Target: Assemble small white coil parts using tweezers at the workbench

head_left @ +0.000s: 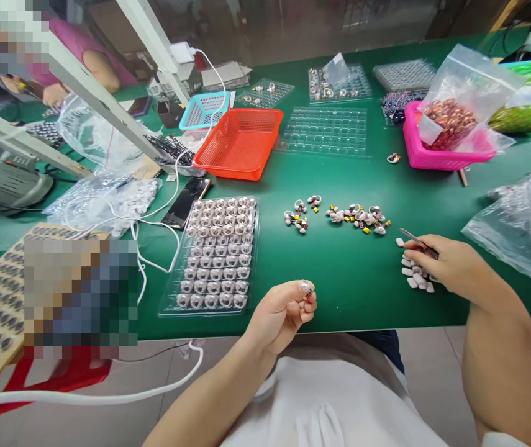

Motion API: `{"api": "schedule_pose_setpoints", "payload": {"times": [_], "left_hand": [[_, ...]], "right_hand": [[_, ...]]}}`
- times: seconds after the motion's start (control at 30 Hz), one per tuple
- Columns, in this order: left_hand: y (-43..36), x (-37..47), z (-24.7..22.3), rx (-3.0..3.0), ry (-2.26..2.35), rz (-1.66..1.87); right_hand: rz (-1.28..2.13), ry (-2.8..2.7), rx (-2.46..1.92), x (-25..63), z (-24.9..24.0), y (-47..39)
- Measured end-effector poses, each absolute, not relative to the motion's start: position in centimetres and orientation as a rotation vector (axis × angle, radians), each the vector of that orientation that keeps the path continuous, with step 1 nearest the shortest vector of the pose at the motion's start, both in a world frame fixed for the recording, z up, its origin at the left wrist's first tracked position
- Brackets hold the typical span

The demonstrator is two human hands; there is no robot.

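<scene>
My right hand (446,264) is closed around metal tweezers (418,241), whose tips point left over a small pile of white, pillow-shaped pieces (418,277). Near the table's front edge, my left hand (286,313) is in a pinch, thumb against the curled fingers. Something small and shiny shows at the thumb tip, too small to make out. Beyond the hands lie two loose clusters of small ring-shaped pieces with white, yellow and dark red parts, a larger cluster (358,216) and a smaller cluster (301,214). A clear tray (254,261) filled with rows of whitish ring-like pieces lies left of my left hand.
An orange basket (241,146), a blue basket (204,110) and clear trays (325,130) stand farther back. A pink basket (437,160) holds bagged copper-coloured beads. Plastic bags (521,230) lie at right. A phone (187,202) and white cables are at left; another person sits back left.
</scene>
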State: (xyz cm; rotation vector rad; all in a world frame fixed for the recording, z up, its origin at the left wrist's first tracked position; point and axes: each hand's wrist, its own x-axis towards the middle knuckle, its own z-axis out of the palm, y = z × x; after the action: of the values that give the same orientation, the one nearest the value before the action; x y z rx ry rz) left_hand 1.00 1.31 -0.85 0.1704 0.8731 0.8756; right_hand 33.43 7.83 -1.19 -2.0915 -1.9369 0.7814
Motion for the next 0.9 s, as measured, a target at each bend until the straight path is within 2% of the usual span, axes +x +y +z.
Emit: {"api": "schedule_pose_setpoints", "payload": {"times": [0.13, 0.3, 0.47, 0.67, 0.9], "left_hand": [[1.2, 1.0, -0.6, 0.289, 0.882, 0.866], [1.1, 0.9, -0.6, 0.34, 0.897, 0.859], [1.1, 0.8, -0.8, 0.337, 0.922, 0.871], [1.2, 0.8, -0.9, 0.345, 0.966, 0.892], [1.3, 1.3, -1.1, 0.215, 0.966, 0.891]], "right_hand": [[0.799, -1.964, -2.068, 33.2, -1.0, 7.5], [0.592, -1.913, -2.091, 33.1, -1.8, 6.7], [0.46, -1.955, -1.994, 32.7, -2.8, 6.0], [0.333, -1.955, -1.716, 29.3, -1.5, 3.0], [0.914, -1.84, -1.371, 23.0, -1.4, 0.1]]}}
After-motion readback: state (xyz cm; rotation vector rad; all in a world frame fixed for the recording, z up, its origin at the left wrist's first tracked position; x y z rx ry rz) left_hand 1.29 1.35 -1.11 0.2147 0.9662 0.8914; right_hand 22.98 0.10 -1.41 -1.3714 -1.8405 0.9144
